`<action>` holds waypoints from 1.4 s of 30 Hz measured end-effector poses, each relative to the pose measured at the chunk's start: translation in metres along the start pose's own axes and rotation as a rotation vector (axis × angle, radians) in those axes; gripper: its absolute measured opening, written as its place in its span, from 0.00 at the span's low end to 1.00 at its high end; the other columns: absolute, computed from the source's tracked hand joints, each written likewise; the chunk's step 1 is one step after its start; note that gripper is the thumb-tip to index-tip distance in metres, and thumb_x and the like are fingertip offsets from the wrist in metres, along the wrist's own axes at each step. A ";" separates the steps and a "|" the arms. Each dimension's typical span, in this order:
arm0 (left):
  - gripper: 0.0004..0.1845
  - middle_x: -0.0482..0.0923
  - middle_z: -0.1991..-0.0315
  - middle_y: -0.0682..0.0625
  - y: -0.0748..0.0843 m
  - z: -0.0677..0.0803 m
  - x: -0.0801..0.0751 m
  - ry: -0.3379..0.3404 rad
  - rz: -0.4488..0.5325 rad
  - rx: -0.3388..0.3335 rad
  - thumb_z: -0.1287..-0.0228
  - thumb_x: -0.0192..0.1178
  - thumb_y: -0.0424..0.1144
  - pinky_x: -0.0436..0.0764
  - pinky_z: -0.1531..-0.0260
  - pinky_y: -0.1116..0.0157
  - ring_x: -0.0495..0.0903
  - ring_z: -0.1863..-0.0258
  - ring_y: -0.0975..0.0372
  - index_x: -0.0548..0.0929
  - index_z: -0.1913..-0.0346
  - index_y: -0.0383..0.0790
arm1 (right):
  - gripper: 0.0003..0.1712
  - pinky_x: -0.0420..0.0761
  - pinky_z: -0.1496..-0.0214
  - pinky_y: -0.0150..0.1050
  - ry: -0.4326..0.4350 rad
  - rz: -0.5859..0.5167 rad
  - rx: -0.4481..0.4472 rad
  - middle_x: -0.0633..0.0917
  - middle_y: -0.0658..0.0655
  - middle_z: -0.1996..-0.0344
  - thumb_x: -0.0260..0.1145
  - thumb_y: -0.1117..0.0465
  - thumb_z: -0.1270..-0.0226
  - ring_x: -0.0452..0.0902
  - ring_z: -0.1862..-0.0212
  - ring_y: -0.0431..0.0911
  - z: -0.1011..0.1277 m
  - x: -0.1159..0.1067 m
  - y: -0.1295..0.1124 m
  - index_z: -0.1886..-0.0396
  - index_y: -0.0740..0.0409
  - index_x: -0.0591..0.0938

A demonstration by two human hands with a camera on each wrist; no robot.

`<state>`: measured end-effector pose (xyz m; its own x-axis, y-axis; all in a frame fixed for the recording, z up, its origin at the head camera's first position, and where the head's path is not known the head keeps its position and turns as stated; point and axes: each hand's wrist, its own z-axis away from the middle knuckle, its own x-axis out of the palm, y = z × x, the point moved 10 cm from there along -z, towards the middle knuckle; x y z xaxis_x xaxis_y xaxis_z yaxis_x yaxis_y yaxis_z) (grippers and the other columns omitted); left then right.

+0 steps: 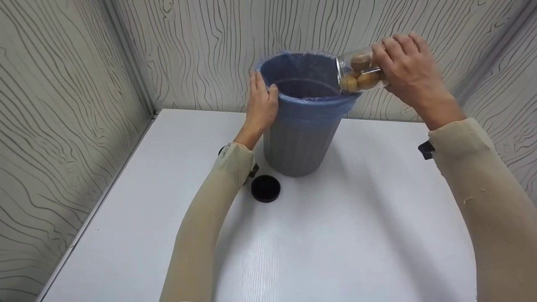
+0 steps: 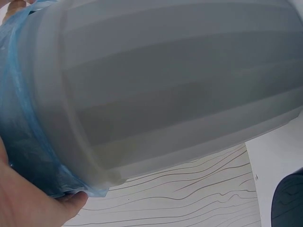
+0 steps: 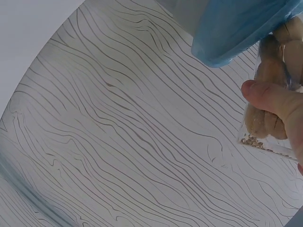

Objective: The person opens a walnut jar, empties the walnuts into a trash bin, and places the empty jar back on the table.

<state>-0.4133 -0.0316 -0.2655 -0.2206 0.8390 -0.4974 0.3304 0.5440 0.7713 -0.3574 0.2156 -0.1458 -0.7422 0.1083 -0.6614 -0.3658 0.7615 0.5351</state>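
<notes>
My right hand [image 1: 409, 67] grips a clear glass jar [image 1: 342, 69] tipped on its side, its mouth at the right rim of the bin. Rounded tan-brown pieces [image 1: 368, 79] lie inside the jar, and small crumbs [image 3: 253, 142] have gathered at its base in the right wrist view. The grey ribbed trash bin [image 1: 300, 147] stands upright, with a blue plastic liner [image 1: 314, 110] folded over its rim. My left hand [image 1: 262, 105] rests against the bin's left side near the rim, fingers straight and thumb toward the front, touching the liner.
A round black lid [image 1: 265, 188] lies on the white table [image 1: 335, 235] in front of the bin, close to my left sleeve. Wood-patterned walls [image 1: 201, 54] rise behind the table and along both sides.
</notes>
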 end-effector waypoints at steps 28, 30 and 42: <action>0.35 0.32 0.25 0.41 -0.002 -0.001 0.000 -0.007 0.012 -0.008 0.27 0.34 0.47 0.41 0.32 0.65 0.35 0.27 0.57 0.38 0.26 0.32 | 0.43 0.65 0.41 0.58 0.065 0.019 -0.018 0.73 0.70 0.47 0.75 0.71 0.59 0.67 0.45 0.65 -0.003 -0.012 -0.007 0.41 0.66 0.66; 0.34 0.33 0.25 0.40 -0.001 0.000 -0.001 -0.003 0.015 -0.005 0.26 0.34 0.46 0.42 0.32 0.64 0.36 0.27 0.56 0.38 0.26 0.32 | 0.43 0.62 0.38 0.56 0.081 0.055 -0.040 0.72 0.69 0.46 0.74 0.74 0.60 0.66 0.43 0.65 -0.004 -0.014 -0.009 0.41 0.66 0.66; 0.34 0.32 0.25 0.41 0.001 0.000 0.000 -0.013 0.006 -0.012 0.26 0.33 0.46 0.45 0.32 0.63 0.37 0.27 0.56 0.38 0.26 0.32 | 0.49 0.58 0.34 0.55 0.060 0.091 -0.064 0.71 0.68 0.44 0.78 0.72 0.66 0.64 0.42 0.64 -0.004 -0.013 -0.012 0.39 0.65 0.65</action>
<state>-0.4131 -0.0308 -0.2644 -0.2069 0.8424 -0.4975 0.3207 0.5388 0.7790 -0.3455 0.2031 -0.1416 -0.8052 0.1350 -0.5774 -0.3294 0.7078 0.6249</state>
